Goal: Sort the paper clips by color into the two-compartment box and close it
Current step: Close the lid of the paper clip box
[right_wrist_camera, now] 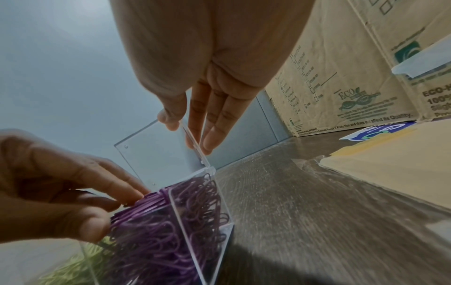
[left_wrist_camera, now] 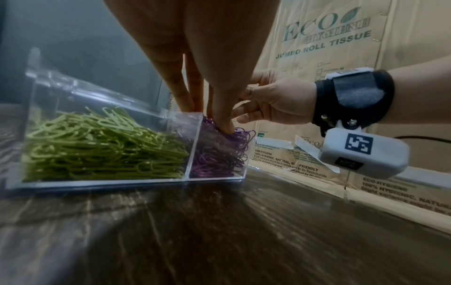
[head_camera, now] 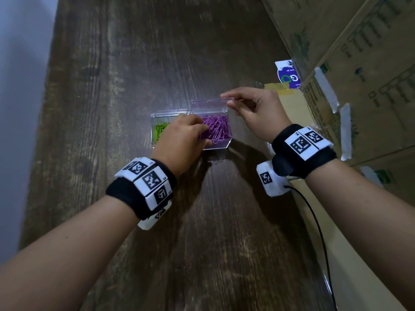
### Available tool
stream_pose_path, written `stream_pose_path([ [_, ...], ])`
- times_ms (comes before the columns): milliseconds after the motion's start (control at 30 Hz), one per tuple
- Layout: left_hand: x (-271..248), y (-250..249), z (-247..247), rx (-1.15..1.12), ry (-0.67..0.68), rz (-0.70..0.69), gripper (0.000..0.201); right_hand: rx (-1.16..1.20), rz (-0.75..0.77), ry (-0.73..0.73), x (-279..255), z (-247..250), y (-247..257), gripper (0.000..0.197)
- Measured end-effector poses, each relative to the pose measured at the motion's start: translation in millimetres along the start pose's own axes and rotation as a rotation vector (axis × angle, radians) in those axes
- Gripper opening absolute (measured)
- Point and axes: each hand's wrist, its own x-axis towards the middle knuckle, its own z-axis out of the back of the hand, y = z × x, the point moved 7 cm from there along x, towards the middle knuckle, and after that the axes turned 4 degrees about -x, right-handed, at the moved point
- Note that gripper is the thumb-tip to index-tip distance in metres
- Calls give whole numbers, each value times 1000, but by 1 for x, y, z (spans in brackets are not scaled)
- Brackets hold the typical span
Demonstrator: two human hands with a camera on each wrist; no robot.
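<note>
A clear two-compartment box [head_camera: 216,148] [left_wrist_camera: 97,185] [right_wrist_camera: 211,170] stands on the dark wooden table. Green paper clips [head_camera: 160,131] [left_wrist_camera: 97,144] [right_wrist_camera: 73,270] fill its left compartment and purple paper clips [head_camera: 221,129] [left_wrist_camera: 219,158] [right_wrist_camera: 175,241] its right one. My left hand [head_camera: 202,134] [left_wrist_camera: 220,124] [right_wrist_camera: 117,210] reaches into the right compartment, thumb and fingers pinching a bunch of purple clips on top of the pile. My right hand [head_camera: 227,101] [left_wrist_camera: 244,105] [right_wrist_camera: 185,133] pinches the free edge of the right compartment's clear lid [head_camera: 210,105] [right_wrist_camera: 151,152], which stands raised.
Printed cardboard cartons [head_camera: 359,63] [left_wrist_camera: 329,48] [right_wrist_camera: 341,77] are stacked along the right side. A flat tan cardboard sheet [head_camera: 296,113] [right_wrist_camera: 390,158] and a blue-and-white card [head_camera: 288,75] lie beside them. A black cable [head_camera: 318,232] trails from the right wrist. A pale wall borders the table's left edge.
</note>
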Motion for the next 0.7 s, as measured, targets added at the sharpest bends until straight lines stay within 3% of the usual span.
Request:
stream_pose_path([
  [367,11,10,-6,-114,154,-120,23,-18,-2,13,0,1,4,20],
  [467,12,6,-5,-80,121,-162,22,-18,-2,9,0,1,3,20],
  [633,5,-13,1,-37,-47,-194,13,-18,20,1,0,1,3,19],
  [700,1,-24,-7,-38,-35,-235,20,-17,23,1,0,1,3,19],
])
